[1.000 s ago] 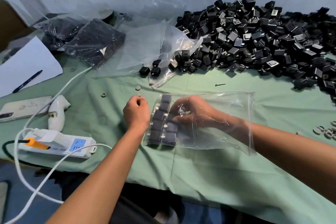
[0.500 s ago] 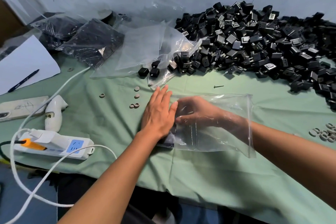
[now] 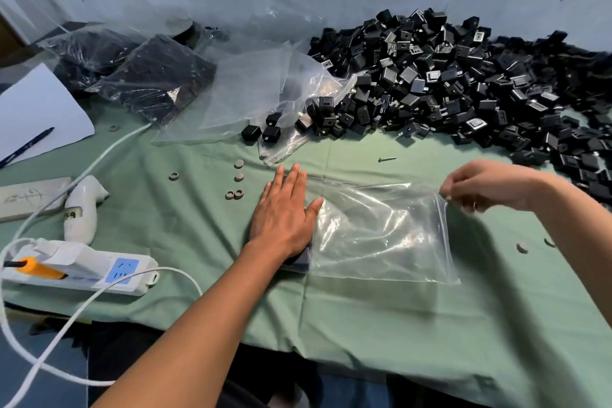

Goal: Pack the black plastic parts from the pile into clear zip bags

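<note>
A clear zip bag (image 3: 381, 228) lies flat on the green cloth (image 3: 364, 325). My left hand (image 3: 284, 209) lies flat with straight fingers on the bag's left end, pressing on the black parts inside; only a corner of those parts (image 3: 303, 258) shows below my palm. My right hand (image 3: 486, 187) is outside the bag and pinches its upper right corner at the open mouth. The big pile of black plastic parts (image 3: 463, 83) fills the back right of the table.
Filled bags of black parts (image 3: 155, 79) and empty clear bags (image 3: 258, 96) lie at the back left. A power strip (image 3: 82, 268) with white cables, a white plug (image 3: 82, 209), paper with a pen (image 3: 29, 146), grey rings (image 3: 235, 194) and a screw (image 3: 386, 159) lie around.
My right hand has come out of the bag and moved right to its corner. My left hand went from a curled grip beside the parts to lying flat on them.
</note>
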The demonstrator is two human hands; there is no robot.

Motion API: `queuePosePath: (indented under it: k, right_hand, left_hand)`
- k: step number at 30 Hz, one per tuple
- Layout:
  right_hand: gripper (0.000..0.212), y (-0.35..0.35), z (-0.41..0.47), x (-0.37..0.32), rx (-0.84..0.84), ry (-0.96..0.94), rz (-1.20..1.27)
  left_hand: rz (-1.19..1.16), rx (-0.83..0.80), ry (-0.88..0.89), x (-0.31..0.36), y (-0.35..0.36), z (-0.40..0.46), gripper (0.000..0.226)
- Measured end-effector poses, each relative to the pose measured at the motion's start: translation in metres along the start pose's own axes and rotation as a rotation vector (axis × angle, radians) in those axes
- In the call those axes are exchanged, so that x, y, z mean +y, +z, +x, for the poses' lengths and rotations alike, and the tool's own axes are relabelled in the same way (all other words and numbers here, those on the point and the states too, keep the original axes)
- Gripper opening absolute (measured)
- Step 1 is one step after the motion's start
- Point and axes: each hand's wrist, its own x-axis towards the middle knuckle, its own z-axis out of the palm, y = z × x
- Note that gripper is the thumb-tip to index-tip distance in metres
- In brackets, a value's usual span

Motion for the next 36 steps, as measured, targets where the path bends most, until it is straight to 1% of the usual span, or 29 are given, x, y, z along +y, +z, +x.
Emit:
queuePosePath:
  k: [2,3,4,5,7,10,11,12,14,16,18,19,21,24,25,27,29,31,34,36]
  right_hand:
    - [0.012,0.000,0.013,-0.018,0.388,-0.036,0.034]
    - [0.011,0.005,0.021,-0.034,0.523,-0.080,0.073]
    - [0.013,0.013,0.028,-0.052,0.601,-0.137,0.086]
    - [0.015,0.024,0.035,-0.073,0.624,-0.198,0.061]
    - [0.013,0.051,0.047,-0.114,0.566,-0.328,-0.109]
    - [0.015,0.097,0.063,-0.166,0.415,-0.594,-0.528]
    - [0.016,0.112,0.070,-0.179,0.354,-0.695,-0.627]
    - [0.019,0.127,0.077,-0.192,0.309,-0.782,-0.706]
    - [0.031,0.155,0.093,-0.216,0.297,-0.901,-0.817]
    - [0.043,0.177,0.111,-0.238,0.317,-0.925,-0.915]
    - [0.055,0.190,0.127,-0.253,0.251,-0.870,-1.036]
    - [0.058,0.194,0.132,-0.255,0.209,-0.828,-1.079]
    - [0.054,0.200,0.140,-0.257,0.176,-0.775,-1.096]
    - [0.034,0.201,0.141,-0.257,0.230,-0.804,-1.040]
    - [0.032,0.197,0.142,-0.254,0.246,-0.818,-1.024]
    - [0.037,0.187,0.143,-0.244,0.248,-0.851,-1.014]
    - [0.041,0.175,0.141,-0.230,0.240,-0.907,-1.000]
    - [0.036,0.162,0.136,-0.213,0.240,-0.951,-0.983]
    - [0.034,0.138,0.126,-0.182,0.237,-0.923,-0.874]
    - [0.031,0.120,0.118,-0.160,0.253,-0.944,-0.867]
  left_hand:
    - [-0.004,0.002,-0.002,0.001,-0.001,0.000,0.073]
    - [-0.004,0.005,-0.001,0.001,-0.001,0.000,0.073]
    - [-0.004,0.010,0.001,0.002,-0.001,0.000,0.073]
    - [-0.007,0.015,0.002,0.002,-0.001,0.000,0.073]
    - [-0.016,0.028,0.005,0.002,0.000,0.001,0.072]
    - [-0.023,0.064,0.005,0.002,0.002,0.002,0.071]
    - [-0.017,0.073,0.006,0.002,0.002,0.003,0.071]
    - [-0.008,0.081,0.007,0.003,0.002,0.004,0.072]
    - [0.001,0.098,0.003,0.003,0.002,0.004,0.072]
    - [0.015,0.114,0.018,0.002,0.004,0.002,0.071]
    - [0.006,0.124,0.033,0.002,0.004,0.001,0.069]
    - [-0.006,0.120,0.035,0.004,0.005,0.001,0.068]
    - [-0.023,0.110,0.035,0.004,0.004,0.002,0.068]
    - [-0.034,0.150,0.040,0.003,0.003,0.001,0.067]
    - [-0.033,0.168,0.040,0.002,0.003,0.002,0.067]
    - [-0.014,0.165,0.024,0.002,0.003,0.003,0.069]
    - [0.005,0.125,0.000,0.001,0.005,0.005,0.071]
    - [0.011,0.109,-0.001,0.001,0.005,0.005,0.070]
    - [-0.015,0.097,0.001,0.002,0.002,0.004,0.070]
    - [-0.026,0.084,0.001,0.002,0.001,0.002,0.070]
